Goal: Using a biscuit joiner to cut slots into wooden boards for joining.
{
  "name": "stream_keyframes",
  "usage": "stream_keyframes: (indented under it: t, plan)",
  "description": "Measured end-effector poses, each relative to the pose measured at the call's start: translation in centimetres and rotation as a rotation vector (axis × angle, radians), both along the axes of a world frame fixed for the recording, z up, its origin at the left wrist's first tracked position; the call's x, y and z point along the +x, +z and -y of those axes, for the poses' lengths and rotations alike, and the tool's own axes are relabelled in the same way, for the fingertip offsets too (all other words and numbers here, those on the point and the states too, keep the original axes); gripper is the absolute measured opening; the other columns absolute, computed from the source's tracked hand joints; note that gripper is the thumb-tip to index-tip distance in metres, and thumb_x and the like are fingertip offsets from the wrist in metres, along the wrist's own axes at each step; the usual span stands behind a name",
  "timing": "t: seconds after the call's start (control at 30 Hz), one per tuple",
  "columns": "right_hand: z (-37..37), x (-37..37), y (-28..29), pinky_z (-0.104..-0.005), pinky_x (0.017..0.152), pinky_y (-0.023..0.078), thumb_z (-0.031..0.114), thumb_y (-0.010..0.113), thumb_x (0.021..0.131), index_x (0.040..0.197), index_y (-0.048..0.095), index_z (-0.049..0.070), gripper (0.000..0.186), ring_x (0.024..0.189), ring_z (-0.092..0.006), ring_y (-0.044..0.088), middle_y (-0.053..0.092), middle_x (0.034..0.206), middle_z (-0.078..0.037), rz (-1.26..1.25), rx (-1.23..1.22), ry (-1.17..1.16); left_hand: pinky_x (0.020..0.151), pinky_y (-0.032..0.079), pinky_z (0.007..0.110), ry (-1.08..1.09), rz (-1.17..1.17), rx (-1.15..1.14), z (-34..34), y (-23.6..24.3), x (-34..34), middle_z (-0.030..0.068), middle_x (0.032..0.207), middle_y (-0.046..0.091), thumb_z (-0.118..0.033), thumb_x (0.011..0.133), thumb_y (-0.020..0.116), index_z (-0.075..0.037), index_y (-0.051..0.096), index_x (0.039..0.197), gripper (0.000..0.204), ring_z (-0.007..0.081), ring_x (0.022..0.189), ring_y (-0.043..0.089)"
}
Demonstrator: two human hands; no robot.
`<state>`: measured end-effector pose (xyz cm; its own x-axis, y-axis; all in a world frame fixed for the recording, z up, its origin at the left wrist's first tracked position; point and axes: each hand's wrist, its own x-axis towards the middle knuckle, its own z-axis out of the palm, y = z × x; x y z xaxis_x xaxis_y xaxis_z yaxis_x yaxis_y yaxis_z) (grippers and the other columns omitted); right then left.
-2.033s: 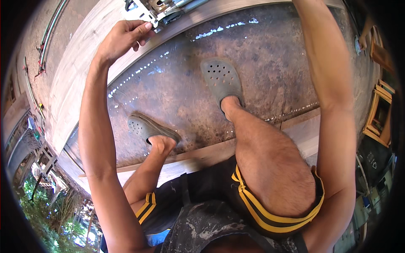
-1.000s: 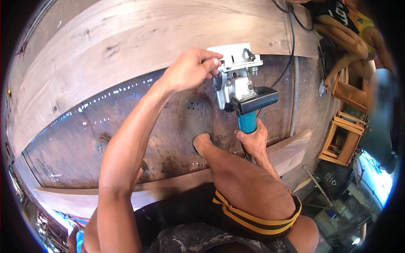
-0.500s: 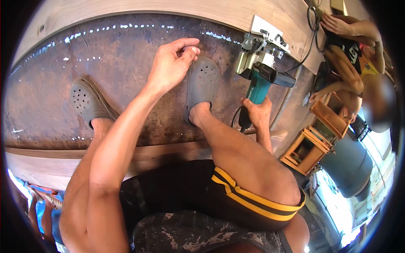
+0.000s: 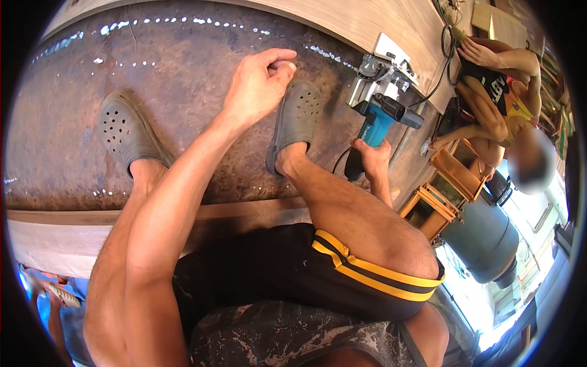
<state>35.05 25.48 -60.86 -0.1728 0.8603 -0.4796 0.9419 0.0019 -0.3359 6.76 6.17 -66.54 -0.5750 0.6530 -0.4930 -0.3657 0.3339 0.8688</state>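
Head view is looking down at a person sitting above a rusty brown metal sheet (image 4: pixel 183 79) that is filling the upper left of the frame. The left hand (image 4: pixel 257 82) is hovering just above centre with its fingers loosely curled and holding nothing, close over the toe of the grey perforated rubber clog on the right foot (image 4: pixel 293 122). A second grey perforated rubber clog (image 4: pixel 125 134) is resting on the sheet at the left of the frame. The right hand (image 4: pixel 370 159) is sitting right of centre, wrapped around the rear of a teal and black handheld power tool with a silver metal base (image 4: pixel 382 92), whose front is lying at the upper right edge of the sheet against a pale wooden board (image 4: pixel 391 24). A black cable (image 4: pixel 443 67) is running from the tool toward the upper right. Another person (image 4: pixel 495 98) is crouching at the upper right of the frame, beside small orange wooden frames (image 4: pixel 446 183) and a blue-grey barrel (image 4: pixel 483 238).
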Motion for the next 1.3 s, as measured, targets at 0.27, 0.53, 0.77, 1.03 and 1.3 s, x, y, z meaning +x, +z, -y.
stream_keyframes:
  t: [0.27, 0.53, 0.77, 1.03, 1.3]
  plan:
    - [0.0, 0.0, -0.1, -0.0346, 0.068, 0.054, 0.018, 0.085, 0.071, 0.090, 0.069, -0.002, 0.031, 0.071, -0.0169, 0.066, 0.072, 0.079, -0.008, -0.033, -0.025, -0.029, 0.076, 0.052, 0.029, -0.036, 0.003, -0.024, -0.7, -0.8, 0.8, 0.0041, 0.092, 0.075, -0.023, 0.099, 0.068, -0.002, 0.071, 0.128, 0.035, 0.0095, 0.083, 0.063]
    - [0.5, -0.9, 0.3, -0.0359, 0.068, 0.055, 0.019, 0.084, 0.071, 0.091, 0.068, -0.004, 0.034, 0.070, -0.0183, 0.066, 0.071, 0.077, -0.009, 0.027, 0.021, 0.005, 0.076, 0.052, 0.028, -0.086, 0.008, -0.042, -1.6, -1.1, 2.2, 0.0034, 0.091, 0.074, -0.020, 0.099, 0.068, -0.001, 0.070, 0.128, 0.034, 0.0089, 0.083, 0.063]
    - [0.4, -0.8, 0.2, -0.0355, 0.068, 0.055, 0.017, 0.083, 0.072, 0.094, 0.067, -0.005, 0.035, 0.070, -0.0178, 0.066, 0.071, 0.079, -0.009, -0.051, 0.033, 0.031, 0.076, 0.051, 0.027, -0.101, 0.019, -0.046, -1.6, -0.1, 2.1, 0.0033, 0.090, 0.073, -0.020, 0.099, 0.068, 0.000, 0.070, 0.127, 0.034, 0.0085, 0.083, 0.063]
    - [0.4, -1.4, 1.2, -0.0367, 0.075, 0.056, 0.018, 0.083, 0.071, 0.099, 0.068, -0.004, 0.039, 0.076, -0.0205, 0.069, 0.073, 0.084, -0.012, 0.014, -0.001, 0.029, 0.074, 0.051, 0.027, -0.110, 0.012, -0.054, -2.2, 0.1, 2.6, 0.0019, 0.087, 0.072, -0.021, 0.100, 0.069, 0.000, 0.071, 0.128, 0.035, 0.0077, 0.082, 0.062]
    - [0.0, -0.5, 0.8, -0.0390, 0.078, 0.056, 0.021, 0.083, 0.071, 0.099, 0.067, -0.004, 0.041, 0.080, -0.0252, 0.070, 0.073, 0.086, -0.016, 0.036, -0.001, 0.020, 0.075, 0.051, 0.027, -0.131, 0.010, -0.020, -3.2, 0.3, 3.1, 0.0023, 0.089, 0.073, -0.020, 0.100, 0.068, -0.001, 0.070, 0.128, 0.034, 0.0081, 0.081, 0.062]
